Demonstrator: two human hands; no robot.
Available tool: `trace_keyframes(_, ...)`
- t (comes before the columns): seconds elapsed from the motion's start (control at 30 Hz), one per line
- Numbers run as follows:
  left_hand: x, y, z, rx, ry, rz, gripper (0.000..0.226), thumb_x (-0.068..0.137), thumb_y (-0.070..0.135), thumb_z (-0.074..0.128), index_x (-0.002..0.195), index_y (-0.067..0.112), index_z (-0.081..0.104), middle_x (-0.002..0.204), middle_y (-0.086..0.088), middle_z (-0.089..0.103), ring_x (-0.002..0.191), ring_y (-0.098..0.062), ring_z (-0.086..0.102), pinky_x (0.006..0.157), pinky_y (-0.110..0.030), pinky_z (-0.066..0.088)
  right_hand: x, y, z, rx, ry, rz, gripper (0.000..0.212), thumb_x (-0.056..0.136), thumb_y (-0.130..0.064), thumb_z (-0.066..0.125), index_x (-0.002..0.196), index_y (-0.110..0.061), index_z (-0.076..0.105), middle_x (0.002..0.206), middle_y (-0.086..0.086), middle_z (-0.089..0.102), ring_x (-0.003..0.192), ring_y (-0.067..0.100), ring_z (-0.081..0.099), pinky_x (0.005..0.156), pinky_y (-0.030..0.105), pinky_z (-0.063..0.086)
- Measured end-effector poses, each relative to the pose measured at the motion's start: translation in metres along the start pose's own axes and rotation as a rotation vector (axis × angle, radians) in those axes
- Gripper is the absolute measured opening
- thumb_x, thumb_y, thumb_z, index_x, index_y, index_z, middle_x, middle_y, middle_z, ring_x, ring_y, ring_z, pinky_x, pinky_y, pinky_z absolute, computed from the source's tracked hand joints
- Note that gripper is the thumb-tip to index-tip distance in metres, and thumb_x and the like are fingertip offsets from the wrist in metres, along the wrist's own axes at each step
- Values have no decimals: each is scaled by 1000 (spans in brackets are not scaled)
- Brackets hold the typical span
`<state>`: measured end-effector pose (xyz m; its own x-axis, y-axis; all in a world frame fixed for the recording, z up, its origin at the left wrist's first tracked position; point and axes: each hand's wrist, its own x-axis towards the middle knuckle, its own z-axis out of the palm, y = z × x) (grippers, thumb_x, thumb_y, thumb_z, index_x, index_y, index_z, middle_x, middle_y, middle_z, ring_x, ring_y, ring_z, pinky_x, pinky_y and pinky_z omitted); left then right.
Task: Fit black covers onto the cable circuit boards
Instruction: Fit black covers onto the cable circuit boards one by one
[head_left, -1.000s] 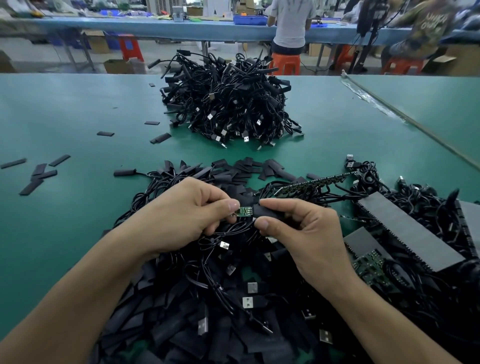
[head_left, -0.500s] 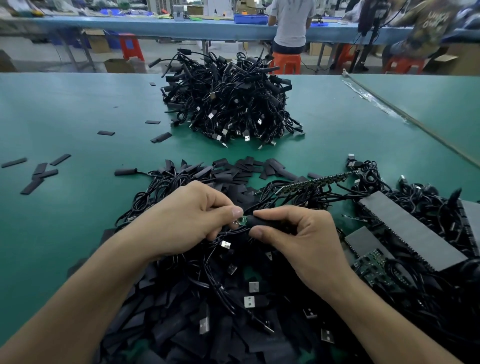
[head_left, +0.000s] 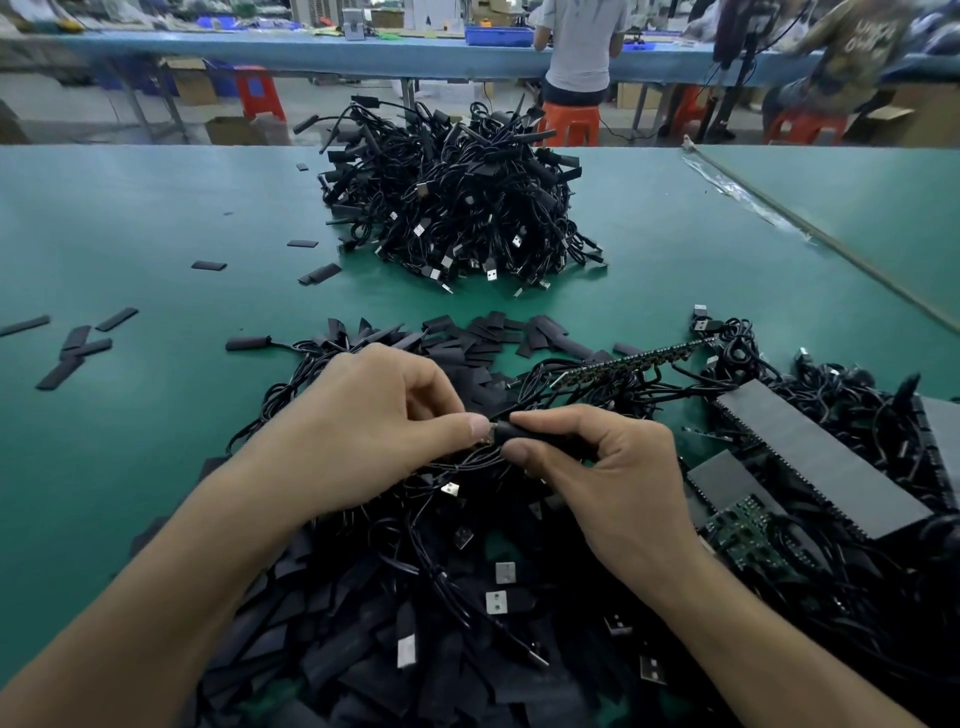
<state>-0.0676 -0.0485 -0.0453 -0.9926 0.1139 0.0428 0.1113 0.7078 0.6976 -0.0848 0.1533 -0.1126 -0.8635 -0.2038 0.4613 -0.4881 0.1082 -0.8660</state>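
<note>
1. Green table: the near tangle of cables is cut off by the bottom edge.
2. Right hand pinches the black cover above the tangle.
3. Left hand, fingers curled, pinches the circuit board, which is almost hidden at the cover's mouth.

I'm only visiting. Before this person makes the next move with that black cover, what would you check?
1. Left hand pinches the cable end at the cover's mouth: ok.
2. Right hand pinches the black tubular cover: ok.
3. Circuit board fully inside the cover: cannot tell, fingertips hide it.
4. Loose flat black covers lie just beyond the hands for the next cable: ok.
5. Heap of black USB cables sits far back on the green table, apart from the work: ok.
</note>
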Motion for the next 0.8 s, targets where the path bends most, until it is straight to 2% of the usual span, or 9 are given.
trace_keyframes(0.13,-2,5,-3,12,-51,1,11,77,53,68,74,43,72,63,15,71,50,-3,61,46,-18,45,0,0,-1,-16,-5,-33,23,72,-31,79,94,-38,75,84,-23,74,78,-4,71,69,10,52)
trace_keyframes(0.3,-2,8,-1,-93,-153,-40,17,86,31,74,71,24,75,67,8,73,56,-1,62,53,-12,44,-1,-2,0,-159,-73,-151,30,73,-26,82,103,-24,76,90,-26,71,84,-8,69,76,8,50)
trace_keyframes(0.47,-3,10,-8,-182,-236,-61,13,91,18,68,82,17,77,75,3,76,59,-1,63,55,-8,44,1,0,-1,-232,-11,-237,26,76,-25,79,100,-15,78,91,-21,69,83,-10,67,77,6,47)
trace_keyframes(0.6,-4,10,-9,-212,-254,-68,10,91,13,68,85,16,76,77,1,77,61,-4,65,63,-14,51,1,2,-1,-228,14,-266,22,76,-23,79,98,-15,78,89,-23,68,82,-10,67,75,6,48)
trace_keyframes(0.8,-4,10,-8,-196,-248,-78,10,91,13,68,86,16,75,75,2,77,63,-6,66,64,-18,53,1,1,-1,-215,-12,-283,26,76,-23,81,101,-16,77,91,-23,68,82,-8,67,76,8,49)
